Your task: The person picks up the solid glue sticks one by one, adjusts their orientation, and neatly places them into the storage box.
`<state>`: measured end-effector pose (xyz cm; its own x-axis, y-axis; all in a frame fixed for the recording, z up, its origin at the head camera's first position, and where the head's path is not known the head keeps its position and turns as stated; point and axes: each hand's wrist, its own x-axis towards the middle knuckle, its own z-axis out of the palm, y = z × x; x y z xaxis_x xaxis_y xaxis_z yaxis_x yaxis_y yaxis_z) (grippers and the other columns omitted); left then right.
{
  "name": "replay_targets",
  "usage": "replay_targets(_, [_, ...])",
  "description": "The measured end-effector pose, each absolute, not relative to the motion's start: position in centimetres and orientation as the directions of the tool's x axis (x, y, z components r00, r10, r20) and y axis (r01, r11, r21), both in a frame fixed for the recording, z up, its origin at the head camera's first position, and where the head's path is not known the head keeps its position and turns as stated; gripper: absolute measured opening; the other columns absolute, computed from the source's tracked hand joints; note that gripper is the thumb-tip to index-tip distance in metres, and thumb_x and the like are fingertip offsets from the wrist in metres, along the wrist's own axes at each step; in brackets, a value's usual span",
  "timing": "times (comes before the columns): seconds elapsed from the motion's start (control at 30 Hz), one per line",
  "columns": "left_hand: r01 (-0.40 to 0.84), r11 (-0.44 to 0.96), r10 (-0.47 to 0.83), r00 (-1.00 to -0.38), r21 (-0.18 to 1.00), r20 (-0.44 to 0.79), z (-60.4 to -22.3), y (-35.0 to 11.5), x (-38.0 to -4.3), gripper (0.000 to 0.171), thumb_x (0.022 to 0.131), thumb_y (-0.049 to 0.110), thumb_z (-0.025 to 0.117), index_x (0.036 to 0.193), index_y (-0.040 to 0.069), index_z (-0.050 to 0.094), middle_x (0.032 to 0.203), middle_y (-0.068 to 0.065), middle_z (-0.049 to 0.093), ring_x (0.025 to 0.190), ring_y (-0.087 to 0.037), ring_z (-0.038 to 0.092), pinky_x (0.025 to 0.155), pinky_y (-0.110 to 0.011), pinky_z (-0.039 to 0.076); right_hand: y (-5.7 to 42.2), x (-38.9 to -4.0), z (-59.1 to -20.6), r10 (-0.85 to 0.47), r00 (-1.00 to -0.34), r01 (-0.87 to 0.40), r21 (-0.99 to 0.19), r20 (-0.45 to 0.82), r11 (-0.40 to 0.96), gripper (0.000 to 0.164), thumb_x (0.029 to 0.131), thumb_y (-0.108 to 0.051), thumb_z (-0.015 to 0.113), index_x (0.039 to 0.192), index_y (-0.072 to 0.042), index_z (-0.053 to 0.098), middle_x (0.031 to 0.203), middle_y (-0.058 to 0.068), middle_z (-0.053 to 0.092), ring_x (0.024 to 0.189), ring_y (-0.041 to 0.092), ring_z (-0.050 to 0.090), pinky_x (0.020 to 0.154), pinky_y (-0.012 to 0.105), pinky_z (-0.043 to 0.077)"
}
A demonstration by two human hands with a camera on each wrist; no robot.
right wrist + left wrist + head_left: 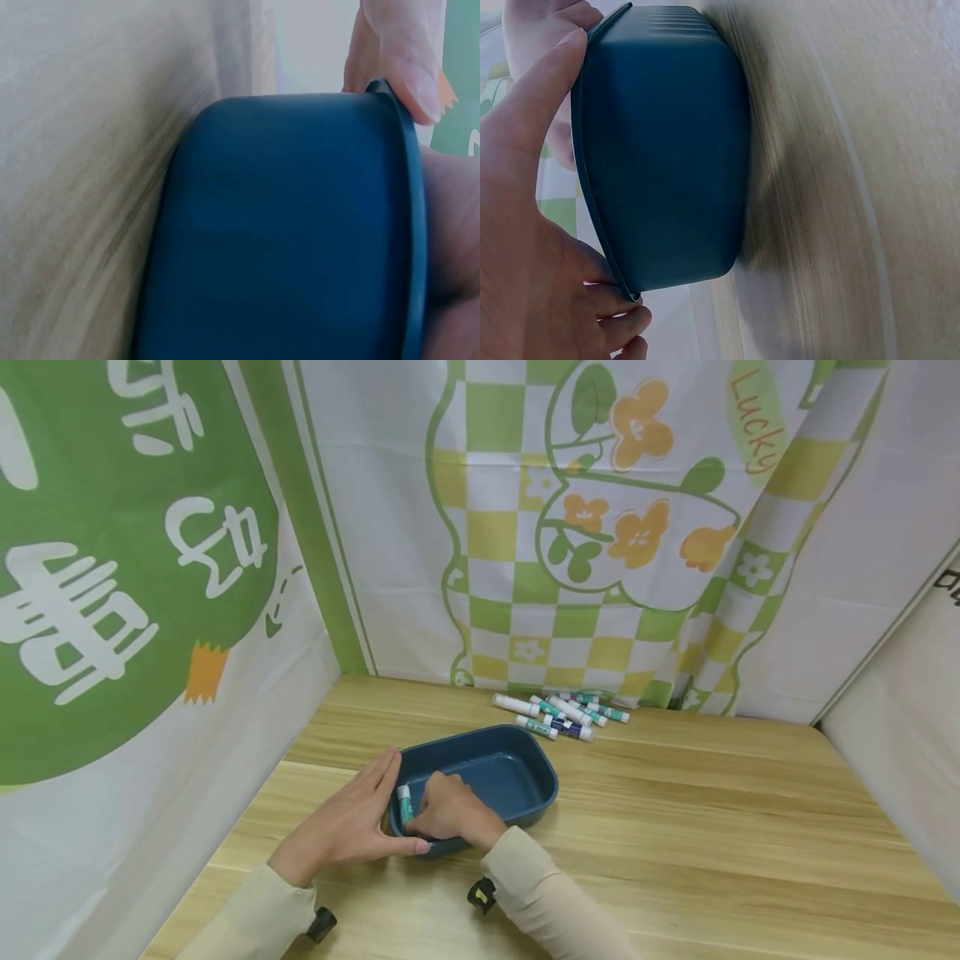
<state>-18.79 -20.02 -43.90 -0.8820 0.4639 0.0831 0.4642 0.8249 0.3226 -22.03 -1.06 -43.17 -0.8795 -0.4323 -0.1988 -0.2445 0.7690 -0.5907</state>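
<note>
1. A wood-grain table (750, 827) meets a checked, flower-printed curtain (491, 535); green-and-white cloth (97, 710) hangs at left.
2. One blue rectangular box (506, 781); beyond it, roughly nine capped tubes (567, 727) overlap in a pile, exact count unclear.
3. Inside the box, one teal-labelled tube (406, 806) shows at the left end.
4. The left hand (345, 822) grips that end's rim, thumb and fingers spread; the right hand (453, 810) dips inside, fingers curled, whether pinching anything I cannot tell.

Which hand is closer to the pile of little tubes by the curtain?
The right hand. It is inside the box, in front and left of the pile of tubes; the left hand is farther left, at the box's left end.
</note>
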Motion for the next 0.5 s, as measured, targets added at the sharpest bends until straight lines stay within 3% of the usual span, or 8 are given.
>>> replay_targets(0.2, [0.463,0.822,0.466,-0.882,0.331,0.075,-43.9,-20.0,-18.7,0.132,0.083,0.081,0.068,0.165,-0.009,0.015,0.175,-0.028,0.012,0.162,-0.046,0.022,0.126,-0.062,0.035,0.0,-22.1,-42.5,-0.460,-0.869,-0.279,-0.592,-0.179,0.756,0.033,0.089,-0.026,0.085,0.061,-0.010,0.078,0.048,-0.006,0.060,0.047,0.008,0.046,0.044,0.021,0.037])
replay_targets(0.3, [0.452,0.822,0.460,-0.886,0.346,0.065,-43.8,-20.0,-18.7,0.133,0.083,0.082,0.067,0.166,-0.008,0.014,0.176,-0.027,0.011,0.162,-0.046,0.021,0.127,-0.063,0.033,0.9,-22.2,-41.8,-0.464,-0.874,-0.304,-0.580,-0.146,0.755,0.021,0.088,-0.026,0.086,0.072,-0.014,0.084,0.064,-0.007,0.074,0.070,0.013,0.063,0.059,0.024,0.051])
replay_targets(0.4, [0.443,0.825,0.454,-0.889,0.351,0.056,-43.8,-19.9,-18.7,0.134,0.083,0.083,0.067,0.166,-0.008,0.014,0.176,-0.027,0.010,0.162,-0.046,0.020,0.127,-0.063,0.033,2.0,-22.3,-41.2,-0.464,-0.878,-0.318,-0.583,-0.116,0.748,0.014,0.088,-0.027,0.087,0.079,-0.016,0.086,0.077,-0.005,0.079,0.089,0.019,0.069,0.072,0.029,0.059])
replay_targets(0.5, [0.438,0.829,0.450,-0.892,0.348,0.049,-43.8,-19.9,-18.7,0.135,0.082,0.084,0.066,0.166,-0.007,0.013,0.177,-0.025,0.009,0.162,-0.046,0.020,0.126,-0.063,0.034,3.3,-22.5,-40.4,-0.460,-0.883,-0.320,-0.596,-0.095,0.736,0.013,0.090,-0.027,0.086,0.084,-0.015,0.085,0.083,-0.004,0.080,0.086,0.017,0.070,0.071,0.030,0.060])
